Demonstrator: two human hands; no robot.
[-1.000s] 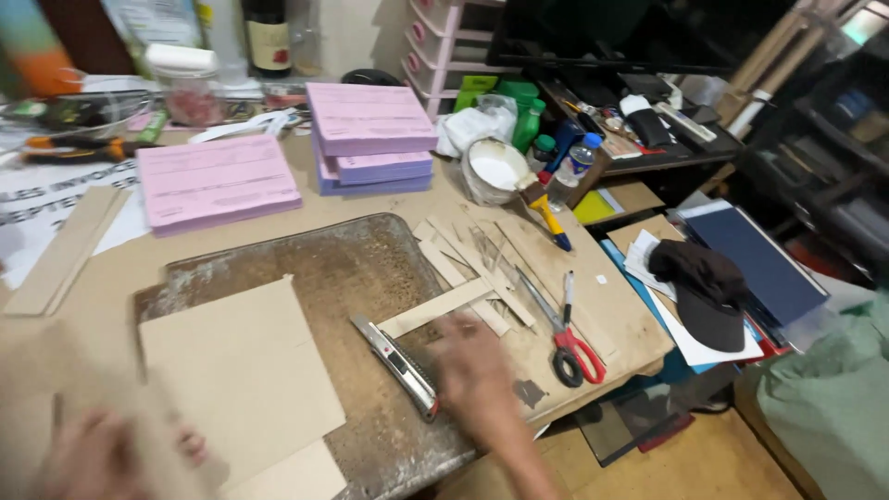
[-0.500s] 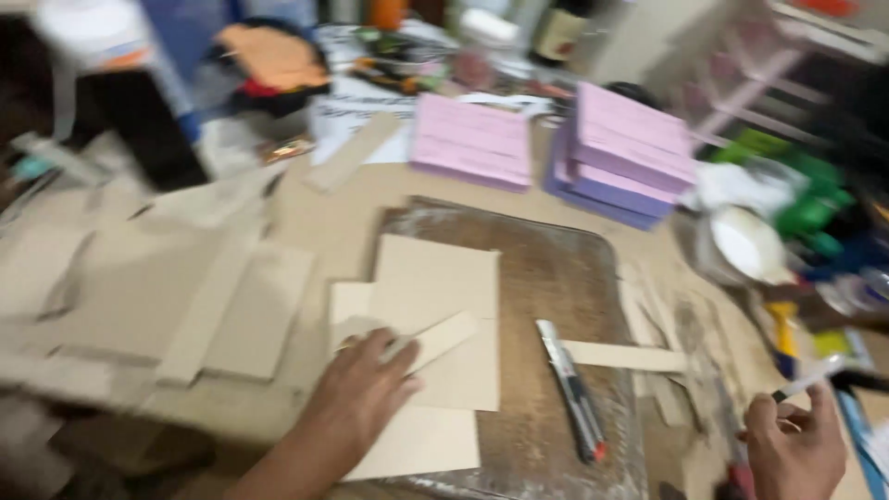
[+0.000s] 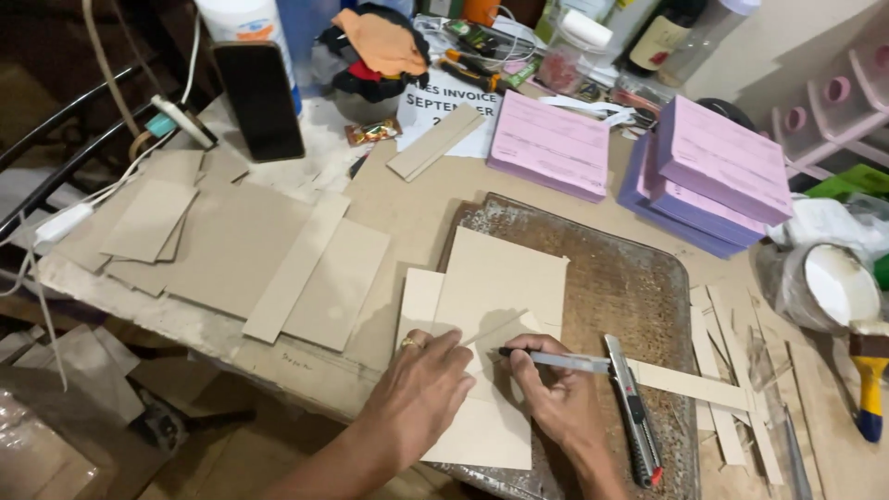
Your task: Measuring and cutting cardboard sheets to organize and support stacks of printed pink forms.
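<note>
Your left hand [image 3: 421,393] is pressing flat, fingers spread, on the tan rectangular cardboard sheet [image 3: 500,306] overhanging the table's near edge; your right hand [image 3: 556,398] is gripping a slim grey pen [image 3: 556,361] there. A white-filled glue tub [image 3: 829,282] is sitting far right.

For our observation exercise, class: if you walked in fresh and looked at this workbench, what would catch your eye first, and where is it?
First, the two hands low in the middle: the left hand presses flat on a cardboard sheet while the right hand holds a pen to it. Just right of them a utility knife lies on the worn cutting board. Behind, stacks of pink and purple pads stand out at the upper right.
</note>
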